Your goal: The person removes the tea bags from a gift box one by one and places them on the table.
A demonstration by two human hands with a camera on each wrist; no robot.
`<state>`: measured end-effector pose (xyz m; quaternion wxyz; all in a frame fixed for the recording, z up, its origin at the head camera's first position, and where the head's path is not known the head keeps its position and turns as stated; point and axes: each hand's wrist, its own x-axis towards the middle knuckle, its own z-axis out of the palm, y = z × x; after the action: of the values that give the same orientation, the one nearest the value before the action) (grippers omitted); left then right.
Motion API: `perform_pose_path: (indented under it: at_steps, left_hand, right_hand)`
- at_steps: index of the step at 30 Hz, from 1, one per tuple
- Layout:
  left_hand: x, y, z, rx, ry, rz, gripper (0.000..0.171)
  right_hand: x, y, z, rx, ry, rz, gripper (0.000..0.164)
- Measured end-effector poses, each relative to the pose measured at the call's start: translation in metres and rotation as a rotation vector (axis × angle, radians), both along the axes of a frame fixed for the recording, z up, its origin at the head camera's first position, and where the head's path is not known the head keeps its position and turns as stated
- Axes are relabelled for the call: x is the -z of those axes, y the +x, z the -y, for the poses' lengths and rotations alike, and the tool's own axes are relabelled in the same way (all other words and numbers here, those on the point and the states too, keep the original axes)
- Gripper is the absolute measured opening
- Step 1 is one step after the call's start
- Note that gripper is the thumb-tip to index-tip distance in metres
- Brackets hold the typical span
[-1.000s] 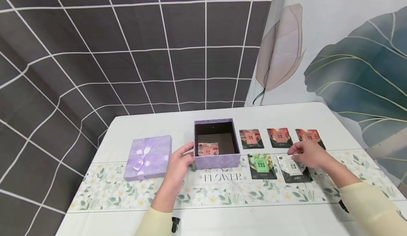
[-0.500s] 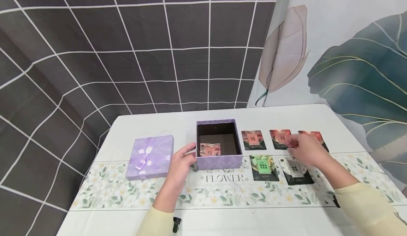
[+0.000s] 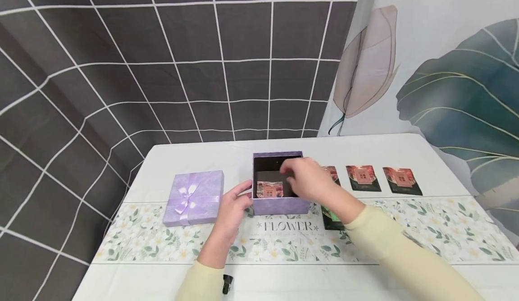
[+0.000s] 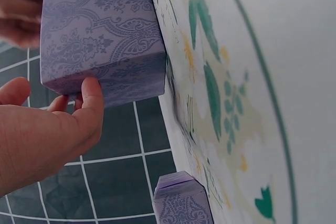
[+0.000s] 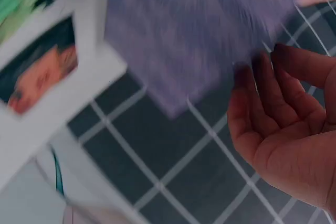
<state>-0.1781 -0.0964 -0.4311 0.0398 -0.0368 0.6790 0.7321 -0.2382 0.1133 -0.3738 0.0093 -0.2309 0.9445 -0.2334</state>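
Observation:
A purple patterned gift box (image 3: 279, 207) stands uncovered near the middle of the table. One red-and-black tea packet (image 3: 269, 190) lies inside it. My left hand (image 3: 231, 212) rests its fingertips against the box's left side; the left wrist view shows these fingers (image 4: 92, 94) on the patterned wall. Over the right part of the box's opening, my right hand (image 3: 310, 179) reaches in with bent fingers. Whatever lies between those fingertips is hidden, and the right wrist view shows them dark and blurred. A green-and-black packet (image 3: 330, 221) sits partly under my right forearm.
Left of the box lies its purple lid (image 3: 193, 198) with a ribbon bow. To the right are more red packets: one partly covered by my hand (image 3: 331, 172), a middle one (image 3: 363, 178) and a far one (image 3: 402, 180). A floral runner (image 3: 284, 247) crosses the white table.
My right hand has moved left from the packets to the box's opening. The white-and-black packet is no longer visible where it lay, near my right sleeve. My left hand has stayed at the box.

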Motion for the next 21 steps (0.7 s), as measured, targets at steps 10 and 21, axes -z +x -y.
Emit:
perform_pose_path:
  at_steps: [10, 21]
  left_hand:
    - [0.0, 0.0, 0.001, 0.012, 0.002, -0.005, 0.056]
    - [0.002, -0.001, 0.0, 0.006, -0.003, -0.001, 0.056]
  right_hand:
    - [0.036, -0.034, 0.053, -0.033, 0.172, 0.269, 0.004]
    - [0.047, -0.046, 0.054, 0.009, 0.207, 0.314, 0.007]
